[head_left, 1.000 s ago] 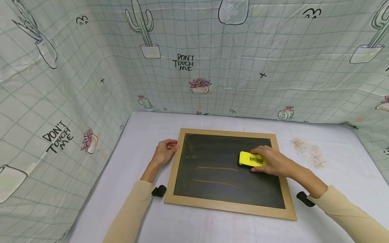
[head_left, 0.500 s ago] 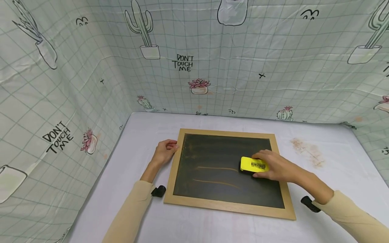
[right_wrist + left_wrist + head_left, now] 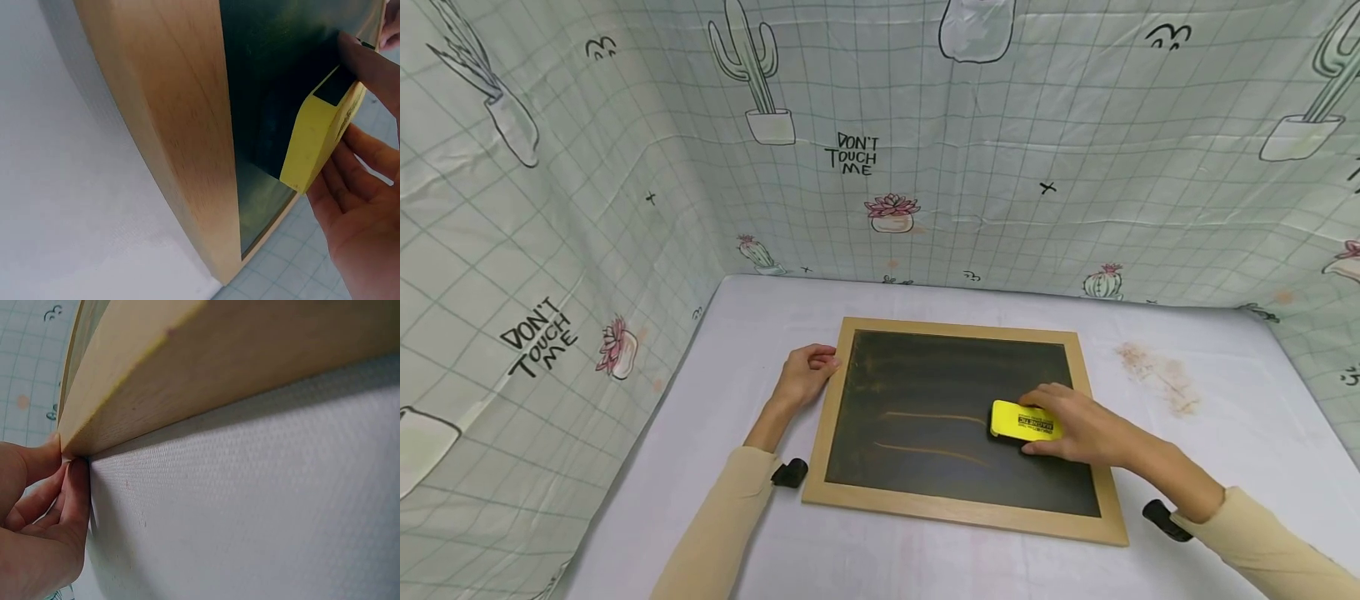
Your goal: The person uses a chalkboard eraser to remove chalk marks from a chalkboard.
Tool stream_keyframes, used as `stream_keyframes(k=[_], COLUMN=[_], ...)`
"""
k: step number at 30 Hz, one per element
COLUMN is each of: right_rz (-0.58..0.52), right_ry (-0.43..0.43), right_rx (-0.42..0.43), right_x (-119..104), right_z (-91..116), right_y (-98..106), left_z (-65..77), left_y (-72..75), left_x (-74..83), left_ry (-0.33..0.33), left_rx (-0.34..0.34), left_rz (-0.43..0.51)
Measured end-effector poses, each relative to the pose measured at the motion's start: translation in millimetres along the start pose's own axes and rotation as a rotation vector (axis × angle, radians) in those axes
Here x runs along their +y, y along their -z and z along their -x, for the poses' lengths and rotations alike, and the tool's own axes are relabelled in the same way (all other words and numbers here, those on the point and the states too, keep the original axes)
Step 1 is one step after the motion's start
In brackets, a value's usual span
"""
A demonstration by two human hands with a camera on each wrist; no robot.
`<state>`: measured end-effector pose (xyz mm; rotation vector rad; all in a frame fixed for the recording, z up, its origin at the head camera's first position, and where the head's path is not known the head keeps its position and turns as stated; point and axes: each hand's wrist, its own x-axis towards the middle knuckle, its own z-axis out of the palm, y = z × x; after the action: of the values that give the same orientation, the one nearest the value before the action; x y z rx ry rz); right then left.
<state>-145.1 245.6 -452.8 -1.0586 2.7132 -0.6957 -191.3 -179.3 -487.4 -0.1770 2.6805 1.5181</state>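
A small chalkboard in a wooden frame lies on the table, with two faint orange chalk lines across its lower left part. My right hand grips a yellow eraser between thumb and fingers. In the right wrist view the eraser's dark pad faces the board surface, right at it. At the frame's left side, my left hand holds the wooden edge: in the left wrist view the thumb is against the frame and the bent fingers are at its lower edge.
A white cloth covers the table. To the right of the board is a brownish dusty smudge. Cloth walls with a grid and cactus print rise at the back and sides. Black wrist cameras hang near both cuffs.
My right hand has moved the eraser down the board, toward the near side, ending at the right ends of the chalk lines. The left hand has stayed at the frame.
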Motion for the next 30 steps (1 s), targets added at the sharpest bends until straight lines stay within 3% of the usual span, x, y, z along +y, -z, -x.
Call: stream_keyframes(k=[11, 30], right_rz=[0.001, 0.014], right_ry=[-0.010, 0.004], right_rx=[0.021, -0.004], right_x=[-5, -12], right_z=[-10, -21], right_y=[-6, -6], left_z=[-0.7, 0.5], left_y=[5.3, 0.4], left_x=[1.7, 0.8], left_ry=[0.010, -0.008], left_rx=[0.004, -0.010], left_rz=[0.000, 0.011])
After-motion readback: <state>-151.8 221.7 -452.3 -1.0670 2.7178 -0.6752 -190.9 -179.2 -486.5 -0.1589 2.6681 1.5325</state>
